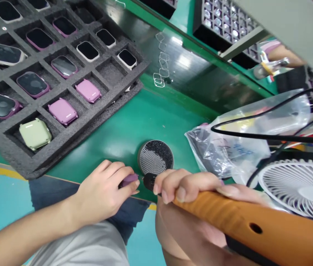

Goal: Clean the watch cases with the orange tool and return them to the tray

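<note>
My left hand (105, 190) is closed around a small purple watch case (129, 180), most of it hidden by the fingers. In my right hand (186, 186) is an orange power screwdriver (245, 218), held lengthwise. Its black nose (149, 181) points left at the purple case; whether the bit touches it I cannot tell. Just beyond the nose stands a round dish (155, 157) with a dimpled bottom and a heap of tiny dark screws on one side.
At left, a grey foam tray (90, 118) holds watch cases in its compartments, among them a green one (35, 133). Thin square frames (162, 66) lie on the bench beyond. Right are a plastic bag (228, 144), a black cable (256, 135) and a white fan (303, 188).
</note>
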`<state>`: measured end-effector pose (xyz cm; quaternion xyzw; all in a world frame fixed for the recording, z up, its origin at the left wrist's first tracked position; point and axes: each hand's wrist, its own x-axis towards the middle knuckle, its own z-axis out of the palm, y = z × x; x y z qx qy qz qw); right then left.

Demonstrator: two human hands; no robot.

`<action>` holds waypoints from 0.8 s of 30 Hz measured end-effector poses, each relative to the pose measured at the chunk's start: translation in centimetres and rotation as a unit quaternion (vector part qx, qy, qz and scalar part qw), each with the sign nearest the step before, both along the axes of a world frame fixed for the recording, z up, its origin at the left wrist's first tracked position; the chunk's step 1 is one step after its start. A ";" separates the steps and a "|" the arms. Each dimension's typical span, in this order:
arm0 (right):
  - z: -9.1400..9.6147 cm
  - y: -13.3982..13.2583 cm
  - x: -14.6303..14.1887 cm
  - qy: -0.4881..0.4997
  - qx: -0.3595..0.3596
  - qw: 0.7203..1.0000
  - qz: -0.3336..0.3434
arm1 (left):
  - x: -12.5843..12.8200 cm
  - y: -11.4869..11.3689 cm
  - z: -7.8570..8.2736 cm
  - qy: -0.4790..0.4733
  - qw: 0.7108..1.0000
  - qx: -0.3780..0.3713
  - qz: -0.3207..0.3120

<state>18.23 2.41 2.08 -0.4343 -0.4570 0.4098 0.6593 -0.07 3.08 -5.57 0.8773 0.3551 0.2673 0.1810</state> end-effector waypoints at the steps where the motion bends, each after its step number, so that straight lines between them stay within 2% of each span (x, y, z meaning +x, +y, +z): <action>1: -0.2 0.0 -0.1 -0.001 0.002 1.000 -0.001 | 0.0 0.0 0.0 -0.001 1.000 0.000 0.002; 6: -0.6 0.1 -0.1 -0.013 -0.020 1.000 -0.003 | 0.1 0.0 -0.1 -0.002 1.000 -0.007 0.005; 12: -1.4 0.3 -0.5 -0.019 0.020 1.000 -0.006 | 0.2 0.0 -0.2 -0.002 1.000 -0.002 0.008; 17: -0.5 0.5 -0.6 -0.046 -0.010 0.999 0.019 | 0.3 0.0 -0.3 -0.017 1.000 -0.006 0.017; 24: 0.4 0.9 -1.4 -0.053 -0.002 0.998 0.019 | 0.3 -0.1 -0.3 -0.023 0.999 -0.015 0.023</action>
